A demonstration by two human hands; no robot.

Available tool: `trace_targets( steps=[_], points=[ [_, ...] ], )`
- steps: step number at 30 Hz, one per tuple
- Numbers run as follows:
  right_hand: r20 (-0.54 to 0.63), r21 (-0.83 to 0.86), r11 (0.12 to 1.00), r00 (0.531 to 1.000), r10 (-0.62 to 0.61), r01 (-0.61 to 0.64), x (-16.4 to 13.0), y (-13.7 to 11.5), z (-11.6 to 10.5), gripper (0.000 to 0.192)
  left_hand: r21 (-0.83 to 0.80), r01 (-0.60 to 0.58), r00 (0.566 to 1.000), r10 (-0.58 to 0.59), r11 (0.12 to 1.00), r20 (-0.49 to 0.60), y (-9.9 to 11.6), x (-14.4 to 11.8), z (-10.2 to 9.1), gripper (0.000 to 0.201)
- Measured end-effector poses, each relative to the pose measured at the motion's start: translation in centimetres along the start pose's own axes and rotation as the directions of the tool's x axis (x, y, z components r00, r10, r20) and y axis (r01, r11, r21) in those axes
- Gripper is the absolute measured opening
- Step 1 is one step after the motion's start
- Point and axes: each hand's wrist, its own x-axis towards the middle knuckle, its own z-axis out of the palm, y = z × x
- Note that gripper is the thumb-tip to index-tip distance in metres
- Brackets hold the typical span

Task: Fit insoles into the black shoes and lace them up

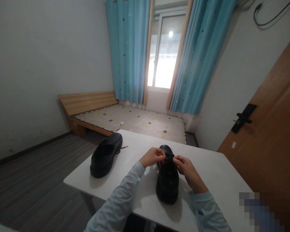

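Observation:
Two black shoes rest on a white table (217,174). The nearer shoe (168,182) lies in front of me, toe pointing away. My left hand (153,157) and my right hand (185,167) meet over its lace area, fingers pinched on what seem to be the laces; the laces themselves are too dark to make out. The second shoe (106,154) lies to the left near the table's far left corner, with a loose lace end trailing on the tabletop. Both arms wear pale blue sleeves.
Beyond the table stands a low wooden bed (135,120) with a patterned mattress. Blue curtains (128,48) frame a bright window. A wooden door (273,129) with a black handle is at the right. Dark floor lies to the left.

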Motion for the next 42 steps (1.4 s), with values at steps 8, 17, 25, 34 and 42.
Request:
trace_targets(
  steps=[8, 17, 25, 34, 42],
  points=[
    [0.058, 0.030, 0.998, 0.997, 0.052, -0.054, 0.2, 0.4, -1.1, 0.029, 0.120, 0.030, 1.000, -0.031, 0.992, 0.004, -1.1, 0.1, -0.7, 0.011],
    [0.121, -0.065, 0.996, 0.991, 0.061, -0.053, 0.1, 1.0, -2.0, 0.027, 0.077, 0.082, 0.995, -0.085, 0.994, 0.046, -1.9, 0.2, -1.1, 0.010],
    [0.118, -0.159, 0.984, 0.988, 0.099, -0.080, -0.1, 1.1, -2.2, 0.028, 0.215, 0.099, 0.994, -0.107, 0.971, 0.022, -2.3, 0.0, -1.3, 0.013],
    [0.115, -0.177, 0.979, 0.986, 0.124, -0.102, -0.1, 1.1, -2.2, 0.023, 0.355, 0.121, 0.992, -0.126, 0.927, -0.011, -1.6, -0.3, -1.5, 0.013],
    [0.077, -0.219, 0.974, 0.994, 0.081, -0.063, 0.1, 0.8, -2.5, 0.026, 0.309, 0.031, 0.998, -0.045, 0.951, 0.038, -1.5, -0.2, -1.5, 0.015]
  ],
)
